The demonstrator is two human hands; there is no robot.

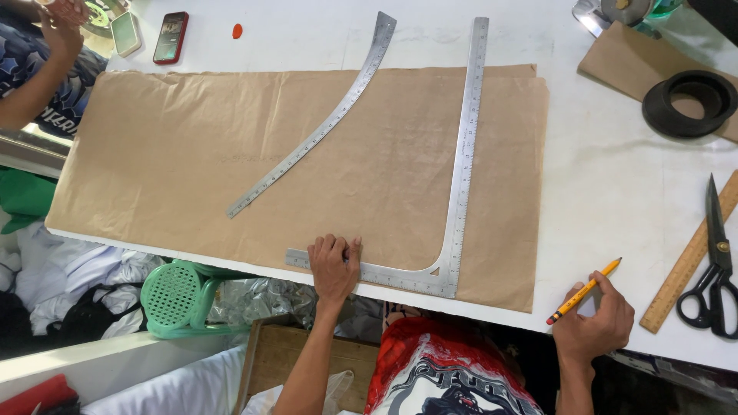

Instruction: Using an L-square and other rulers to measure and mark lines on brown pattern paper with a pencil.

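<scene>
My left hand (pixel 334 265) presses flat on the short arm of a metal L-square ruler (pixel 461 169), which lies on a large sheet of brown paper (pixel 192 154) near the table's front edge. The ruler's long arm runs away from me across the sheet. A curved metal ruler (pixel 323 127) rests diagonally on the paper to the left. My right hand (pixel 596 323) holds a yellow pencil (pixel 584 290) at the table's front edge, right of the paper, with the pencil off the sheet.
Black scissors (pixel 715 269) and a wooden ruler (pixel 688 265) lie at the right. A black ring (pixel 689 104) sits on another brown sheet (pixel 623 61). Two phones (pixel 171 36) and another person's arm (pixel 31 84) are at far left. A green stool (pixel 181 296) stands below the white table (pixel 607 177).
</scene>
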